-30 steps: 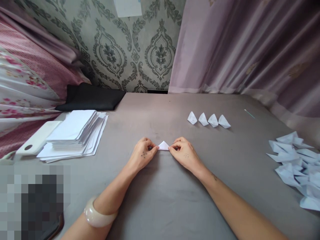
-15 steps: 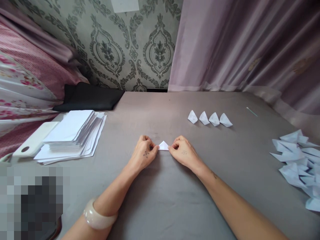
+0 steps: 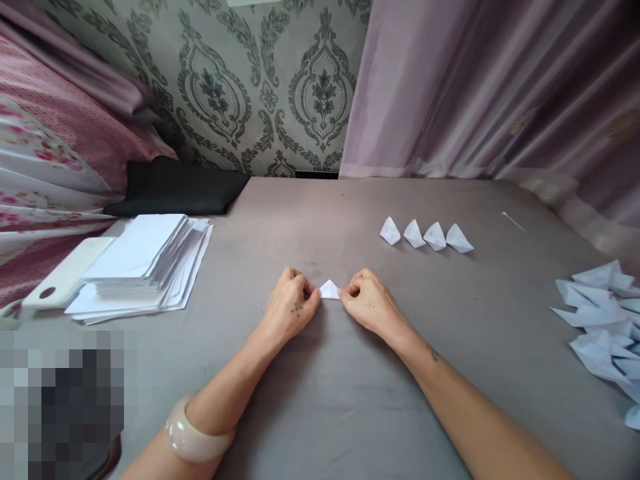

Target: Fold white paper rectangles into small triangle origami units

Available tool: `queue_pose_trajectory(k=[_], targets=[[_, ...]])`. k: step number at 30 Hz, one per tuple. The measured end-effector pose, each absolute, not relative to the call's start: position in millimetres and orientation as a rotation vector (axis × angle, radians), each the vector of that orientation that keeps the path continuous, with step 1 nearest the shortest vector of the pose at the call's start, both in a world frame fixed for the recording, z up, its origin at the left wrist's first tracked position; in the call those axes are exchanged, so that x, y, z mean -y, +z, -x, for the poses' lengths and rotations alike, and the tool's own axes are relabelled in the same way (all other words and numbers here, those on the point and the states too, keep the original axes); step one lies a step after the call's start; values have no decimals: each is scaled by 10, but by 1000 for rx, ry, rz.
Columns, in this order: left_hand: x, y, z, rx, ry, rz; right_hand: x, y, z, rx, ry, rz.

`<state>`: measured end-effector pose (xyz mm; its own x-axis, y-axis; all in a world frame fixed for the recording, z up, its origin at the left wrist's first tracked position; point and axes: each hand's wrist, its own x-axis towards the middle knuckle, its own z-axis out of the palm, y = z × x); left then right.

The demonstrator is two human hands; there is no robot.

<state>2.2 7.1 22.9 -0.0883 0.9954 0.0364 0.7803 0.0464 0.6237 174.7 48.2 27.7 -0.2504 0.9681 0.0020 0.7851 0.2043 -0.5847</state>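
A small folded white paper (image 3: 329,290), triangular at the top with a straight lower edge, is held between both hands over the middle of the grey surface. My left hand (image 3: 293,301) pinches its left corner between thumb and fingers. At the right corner, my right hand (image 3: 371,302) grips it the same way. The fingertips behind the paper are partly hidden. Beyond the right hand stands a row of several folded paper pieces (image 3: 414,234), pointed at the top.
On the left lies a stack of white paper sheets (image 3: 135,257) beside a white board-like object with a hole (image 3: 63,277). Black cloth (image 3: 175,189) is behind them. A pile of folded papers (image 3: 600,320) lies far right, and a thin stick (image 3: 513,221) is farther back.
The view has tilted down and shifted slightly. Both hands keep their pinch on the folded paper, whose shape looks the same.
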Motion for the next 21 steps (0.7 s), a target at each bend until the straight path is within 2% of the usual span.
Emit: queue_pose_trajectory(k=[4,7,14,21], targets=[[-38,223,-45,-1752,813,-2016,-480,266,-1728,2115,665,1635],[-23,223,-73,-1579,761,-2232,-498,269,-1749,2099,693,1610],[-40,220,-69,-1553,673,-2285,-510,252,-2053,1938,1047,1347],[-42,187,-54,-1534,704,-2308,-322,293,-2101,2275,654,1084]])
